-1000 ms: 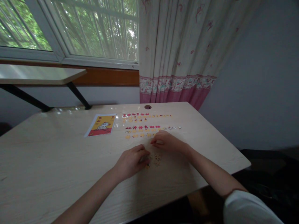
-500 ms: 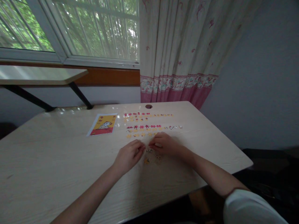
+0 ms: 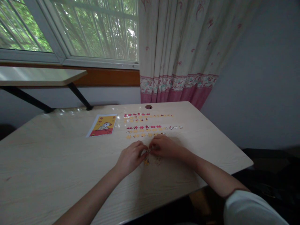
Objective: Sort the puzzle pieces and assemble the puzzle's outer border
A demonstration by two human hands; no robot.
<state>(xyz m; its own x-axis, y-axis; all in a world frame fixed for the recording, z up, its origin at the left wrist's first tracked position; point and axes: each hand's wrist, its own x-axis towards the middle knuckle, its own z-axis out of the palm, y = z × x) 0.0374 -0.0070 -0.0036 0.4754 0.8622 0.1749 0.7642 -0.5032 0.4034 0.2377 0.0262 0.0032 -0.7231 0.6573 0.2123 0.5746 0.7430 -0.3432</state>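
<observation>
My left hand (image 3: 131, 157) and my right hand (image 3: 165, 147) meet low over the desk, fingertips almost touching. Both are closed in a pinch at small whitish jigsaw pieces (image 3: 148, 151) between them; whether these are joined or loose I cannot tell. Just below lie a yellow-and-dark jigsaw piece (image 3: 147, 162) and a paler group of pieces (image 3: 157, 161). Beyond my hands, loose pieces lie sorted in rows: red pieces (image 3: 147, 127), yellow pieces (image 3: 136, 136) and whitish pieces (image 3: 173, 127). Farther back is another set of red pieces (image 3: 134, 114) with yellow ones.
A printed picture sheet (image 3: 103, 125) with a white animal on yellow and red lies left of the rows. The pale wooden desk (image 3: 58, 165) has a round cable hole (image 3: 148, 107) at its back edge. A raised shelf (image 3: 44, 76) stands at the back left, by the window and curtain (image 3: 175, 62).
My left fingertips have moved slightly right, and both hands have closed in on the whitish pieces. The camera view has shifted a little.
</observation>
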